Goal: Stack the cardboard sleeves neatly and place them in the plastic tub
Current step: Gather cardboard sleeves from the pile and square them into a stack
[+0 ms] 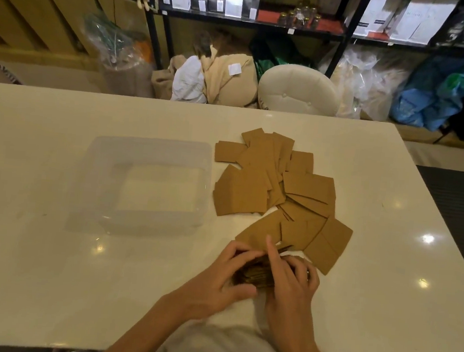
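Note:
Several flat brown cardboard sleeves point(274, 188) lie fanned out and overlapping on the white table point(34, 271), right of centre. A clear plastic tub point(100, 222) stands to their left with nothing in it. Near the table's front edge, a small stack of sleeves point(255, 276) stands on edge between my hands. My left hand point(221, 284) grips its left side with thumb and fingers. My right hand point(291, 282) holds its right side, with the index finger stretched out over the top of the stack.
A black mat point(455, 209) lies at the table's right edge. Beyond the far edge are a round cream stool point(297, 89), cloth bundles, plastic bags and black shelving with packets and jars.

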Motion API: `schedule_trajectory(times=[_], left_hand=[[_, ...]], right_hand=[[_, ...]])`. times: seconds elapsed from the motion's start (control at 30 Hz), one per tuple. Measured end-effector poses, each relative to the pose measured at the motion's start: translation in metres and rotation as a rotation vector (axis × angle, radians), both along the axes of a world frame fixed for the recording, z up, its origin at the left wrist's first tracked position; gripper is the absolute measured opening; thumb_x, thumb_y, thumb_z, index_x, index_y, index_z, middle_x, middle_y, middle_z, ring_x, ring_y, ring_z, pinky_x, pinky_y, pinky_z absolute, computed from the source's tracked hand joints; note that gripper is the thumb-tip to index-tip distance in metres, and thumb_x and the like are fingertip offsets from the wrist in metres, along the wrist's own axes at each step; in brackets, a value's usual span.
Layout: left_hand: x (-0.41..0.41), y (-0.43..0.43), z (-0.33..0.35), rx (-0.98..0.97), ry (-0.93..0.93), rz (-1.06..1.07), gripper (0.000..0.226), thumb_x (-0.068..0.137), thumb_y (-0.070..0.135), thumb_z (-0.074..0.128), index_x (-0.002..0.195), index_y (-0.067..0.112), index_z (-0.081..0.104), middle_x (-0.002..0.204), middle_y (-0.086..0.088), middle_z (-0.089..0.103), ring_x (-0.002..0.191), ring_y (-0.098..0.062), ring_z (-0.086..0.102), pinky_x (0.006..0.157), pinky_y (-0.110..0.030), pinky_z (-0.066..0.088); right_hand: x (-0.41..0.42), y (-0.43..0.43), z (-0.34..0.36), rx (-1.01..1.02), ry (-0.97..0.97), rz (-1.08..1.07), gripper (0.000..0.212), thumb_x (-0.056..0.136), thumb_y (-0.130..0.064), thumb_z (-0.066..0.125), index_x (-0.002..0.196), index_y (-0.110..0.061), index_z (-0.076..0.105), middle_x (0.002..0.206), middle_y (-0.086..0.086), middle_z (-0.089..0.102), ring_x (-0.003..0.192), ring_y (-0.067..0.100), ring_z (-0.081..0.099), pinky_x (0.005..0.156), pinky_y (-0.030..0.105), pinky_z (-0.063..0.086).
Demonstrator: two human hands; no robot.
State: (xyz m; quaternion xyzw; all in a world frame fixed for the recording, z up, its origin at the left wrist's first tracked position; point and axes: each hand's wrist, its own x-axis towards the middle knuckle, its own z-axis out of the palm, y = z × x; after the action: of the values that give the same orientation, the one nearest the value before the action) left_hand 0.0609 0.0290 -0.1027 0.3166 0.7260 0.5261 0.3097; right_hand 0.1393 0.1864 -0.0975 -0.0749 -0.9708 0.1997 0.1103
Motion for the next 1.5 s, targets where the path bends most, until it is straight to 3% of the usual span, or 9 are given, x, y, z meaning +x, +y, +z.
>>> schedule_trajectory(times=[0.17,0.3,0.37,0.47,0.83,1.0,1.1,1.23,1.5], left_hand=[[-0.006,0.010,-0.011,-0.050,0.439,0.089,0.051,0.095,0.019,0.062,0.143,0.019,0.043,0.133,0.004,0.046,0.120,-0.001,0.046,0.102,-0.018,0.041],[-0.015,-0.004,-0.009,0.020,0.379,0.284,0.037,0.088,0.009,0.069,0.122,0.019,0.061,0.111,0.006,0.062,0.104,-0.004,0.058,0.092,-0.017,0.045],[-0.011,-0.015,-0.010,0.037,0.305,0.323,0.037,0.085,0.008,0.073,0.119,0.020,0.064,0.110,0.006,0.064,0.105,-0.009,0.061,0.093,-0.021,0.046],[0.000,-0.011,-0.011,0.035,0.286,0.345,0.040,0.084,0.002,0.072,0.118,0.021,0.064,0.109,0.006,0.063,0.104,-0.011,0.061,0.091,-0.019,0.045],[0.019,0.011,-0.016,0.036,0.265,0.617,0.060,0.074,-0.012,0.074,0.113,0.030,0.056,0.117,-0.003,0.050,0.112,-0.001,0.051,0.090,-0.005,0.041],[0.027,0.021,-0.009,0.118,0.177,0.651,0.027,0.091,0.025,0.059,0.116,0.016,0.056,0.116,-0.002,0.052,0.109,-0.013,0.054,0.088,-0.012,0.046],[0.020,0.034,-0.005,0.094,0.084,0.885,0.020,0.102,0.024,0.044,0.100,0.018,0.062,0.095,0.003,0.064,0.090,-0.012,0.062,0.074,-0.010,0.046],[0.020,0.038,-0.005,0.088,0.083,0.949,0.026,0.105,0.019,0.036,0.122,0.023,0.055,0.099,0.015,0.068,0.093,-0.008,0.063,0.074,-0.010,0.047],[0.022,0.039,-0.004,0.173,-0.053,0.925,0.035,0.107,0.021,0.029,0.138,0.028,0.045,0.138,0.015,0.055,0.131,0.000,0.048,0.106,-0.015,0.037]], right_hand=[[-0.006,0.001,0.006,-0.205,0.088,-0.028,0.073,0.083,0.009,0.063,0.146,-0.021,0.044,0.119,-0.003,0.053,0.122,0.012,0.043,0.105,0.032,0.036],[0.004,0.015,0.012,-0.298,0.112,-0.112,0.093,0.084,-0.006,0.072,0.155,-0.034,0.020,0.161,0.000,0.014,0.152,0.019,0.007,0.119,0.017,0.005],[0.009,0.016,0.013,-0.721,0.016,-0.162,0.096,0.086,-0.026,0.072,0.151,-0.053,0.006,0.162,-0.025,0.004,0.151,0.003,0.004,0.121,0.022,0.010],[0.009,-0.001,0.004,-1.088,-0.058,-0.180,0.081,0.082,-0.038,0.069,0.143,-0.061,0.021,0.155,-0.027,0.028,0.143,-0.001,0.029,0.118,0.035,0.031],[-0.024,-0.033,0.005,-1.131,0.116,-0.477,0.022,0.091,-0.032,0.065,0.112,-0.037,0.060,0.114,-0.011,0.062,0.105,-0.001,0.057,0.094,0.028,0.050],[-0.023,-0.034,-0.003,-1.196,0.152,-0.521,0.009,0.094,-0.031,0.062,0.102,-0.033,0.066,0.105,-0.007,0.068,0.104,0.014,0.064,0.092,0.043,0.056],[-0.022,-0.034,-0.004,-1.168,0.159,-0.533,0.017,0.096,-0.034,0.057,0.108,-0.032,0.069,0.120,-0.013,0.067,0.123,0.003,0.055,0.106,0.041,0.046],[-0.023,-0.033,0.000,-1.130,0.182,-0.526,0.033,0.100,-0.033,0.050,0.130,-0.033,0.061,0.131,-0.025,0.058,0.120,-0.014,0.050,0.101,0.021,0.046],[-0.024,-0.030,-0.003,-1.165,0.172,-0.493,0.033,0.105,-0.026,0.040,0.132,-0.036,0.056,0.135,-0.031,0.052,0.126,-0.019,0.042,0.102,0.002,0.035]])
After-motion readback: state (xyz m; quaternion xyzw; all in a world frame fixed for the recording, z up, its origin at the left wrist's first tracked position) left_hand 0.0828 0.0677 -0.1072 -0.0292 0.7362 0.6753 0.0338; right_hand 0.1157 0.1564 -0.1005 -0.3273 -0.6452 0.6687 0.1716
